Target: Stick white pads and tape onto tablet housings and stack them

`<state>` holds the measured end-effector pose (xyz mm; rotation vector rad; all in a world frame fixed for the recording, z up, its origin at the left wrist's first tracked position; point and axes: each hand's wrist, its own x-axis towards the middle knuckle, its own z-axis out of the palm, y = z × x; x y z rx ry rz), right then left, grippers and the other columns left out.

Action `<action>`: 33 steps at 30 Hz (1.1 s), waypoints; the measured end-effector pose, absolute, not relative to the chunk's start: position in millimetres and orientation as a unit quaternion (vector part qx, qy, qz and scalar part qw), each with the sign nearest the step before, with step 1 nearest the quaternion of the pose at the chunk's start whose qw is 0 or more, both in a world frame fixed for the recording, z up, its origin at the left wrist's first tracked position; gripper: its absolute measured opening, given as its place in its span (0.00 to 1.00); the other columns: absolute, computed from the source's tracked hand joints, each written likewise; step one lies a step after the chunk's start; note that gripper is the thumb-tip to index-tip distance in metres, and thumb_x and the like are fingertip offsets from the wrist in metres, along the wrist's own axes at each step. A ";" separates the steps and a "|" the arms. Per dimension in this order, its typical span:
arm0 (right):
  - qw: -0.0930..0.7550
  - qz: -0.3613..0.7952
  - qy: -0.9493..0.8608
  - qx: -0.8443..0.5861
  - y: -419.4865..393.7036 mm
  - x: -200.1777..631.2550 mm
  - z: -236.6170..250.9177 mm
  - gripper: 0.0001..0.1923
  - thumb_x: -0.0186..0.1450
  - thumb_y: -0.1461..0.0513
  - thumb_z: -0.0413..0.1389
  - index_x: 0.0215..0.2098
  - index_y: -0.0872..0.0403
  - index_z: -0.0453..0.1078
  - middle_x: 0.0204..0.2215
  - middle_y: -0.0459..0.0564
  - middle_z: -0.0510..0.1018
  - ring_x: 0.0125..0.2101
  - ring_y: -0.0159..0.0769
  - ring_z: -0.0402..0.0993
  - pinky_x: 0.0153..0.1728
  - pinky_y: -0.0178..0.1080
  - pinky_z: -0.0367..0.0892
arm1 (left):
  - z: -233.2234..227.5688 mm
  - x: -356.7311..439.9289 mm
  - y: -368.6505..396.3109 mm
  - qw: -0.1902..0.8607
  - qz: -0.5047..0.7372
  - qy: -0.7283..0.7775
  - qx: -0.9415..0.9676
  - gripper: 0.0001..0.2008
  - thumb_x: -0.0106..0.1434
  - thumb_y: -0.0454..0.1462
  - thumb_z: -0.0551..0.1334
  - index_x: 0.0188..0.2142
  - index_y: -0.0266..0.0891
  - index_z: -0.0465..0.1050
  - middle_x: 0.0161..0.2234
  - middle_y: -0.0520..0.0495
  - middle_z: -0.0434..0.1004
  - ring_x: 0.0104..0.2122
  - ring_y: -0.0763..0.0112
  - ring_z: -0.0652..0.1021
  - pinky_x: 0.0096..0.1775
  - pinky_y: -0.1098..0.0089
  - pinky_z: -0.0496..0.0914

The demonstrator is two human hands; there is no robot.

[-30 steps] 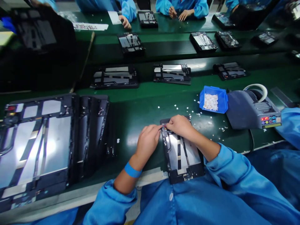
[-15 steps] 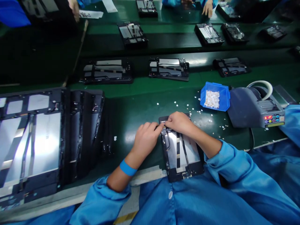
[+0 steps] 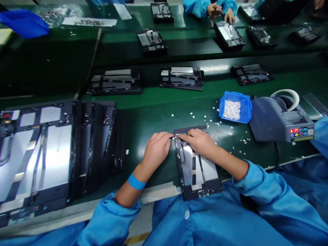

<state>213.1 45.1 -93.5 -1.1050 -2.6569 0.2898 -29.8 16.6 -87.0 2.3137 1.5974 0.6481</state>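
An opened tablet [image 3: 211,169] lies in front of me, its metal plates, ribbon cables and small circuit parts showing. My right hand [image 3: 202,141] rests over its upper part, index finger stretched out and its tip pressing near the upper left corner; the thumb is hidden. Just left of that corner is my left hand [image 3: 156,148], its fingers pinched together. A tiny dark tip shows at those fingertips, too small to name. Small white pieces [image 3: 205,117] are scattered on the green bench beyond the tablet.
Right of the tablet stand a blue bin [image 3: 246,104] of white pieces and a grey tape dispenser [image 3: 269,119]. Stacked tablets [image 3: 55,147] fill the left side. More tablets [image 3: 181,78] lie on the line ahead. A co-worker's hands [image 3: 221,13] touch a tablet across it.
My left hand has drawn back left from the tablet's corner. The right index finger has straightened onto the corner from a pinch. Across the line, a co-worker's hands have reached a tablet.
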 end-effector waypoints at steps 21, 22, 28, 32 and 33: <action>0.048 0.134 -0.934 -0.326 62.1 213.9 -80.5 0.25 0.73 0.67 0.53 0.66 0.47 0.68 0.42 0.52 0.74 0.37 0.37 0.69 0.37 0.36 0.62 | -74.1 -18.3 31.1 0.132 0.190 0.552 0.801 0.13 0.71 0.33 0.57 0.49 0.39 0.79 0.45 0.43 0.83 0.44 0.58 0.79 0.49 0.60 0.71; 0.052 0.149 -0.931 -0.329 62.6 214.1 -79.5 0.24 0.73 0.67 0.53 0.65 0.47 0.69 0.42 0.52 0.75 0.37 0.37 0.70 0.37 0.36 0.63 | -74.0 -18.0 31.9 0.136 0.186 0.553 0.800 0.13 0.71 0.33 0.57 0.49 0.39 0.79 0.45 0.43 0.83 0.44 0.58 0.79 0.49 0.59 0.71; 0.118 0.268 -0.824 -0.485 64.8 204.6 -68.2 0.13 0.73 0.64 0.53 0.48 0.55 0.79 0.41 0.53 0.82 0.42 0.38 0.77 0.45 0.36 0.67 | -76.6 -16.0 25.1 0.143 0.203 0.573 0.781 0.12 0.71 0.34 0.58 0.49 0.39 0.79 0.44 0.43 0.83 0.44 0.58 0.79 0.48 0.60 0.72; 0.048 0.293 -0.783 -0.547 68.8 185.8 -54.5 0.13 0.71 0.57 0.55 0.36 0.52 0.81 0.34 0.51 0.84 0.36 0.39 0.79 0.38 0.36 0.65 | -81.3 -13.7 18.6 0.152 0.241 0.586 0.759 0.11 0.71 0.34 0.58 0.47 0.40 0.79 0.43 0.44 0.83 0.44 0.59 0.80 0.48 0.61 0.72; 0.035 0.296 -0.778 -0.552 70.1 181.5 -52.5 0.13 0.70 0.57 0.56 0.35 0.51 0.81 0.33 0.51 0.85 0.35 0.39 0.79 0.36 0.36 0.65 | -82.8 -13.1 18.0 0.153 0.249 0.587 0.755 0.11 0.71 0.34 0.58 0.46 0.41 0.79 0.42 0.44 0.83 0.44 0.59 0.80 0.48 0.61 0.72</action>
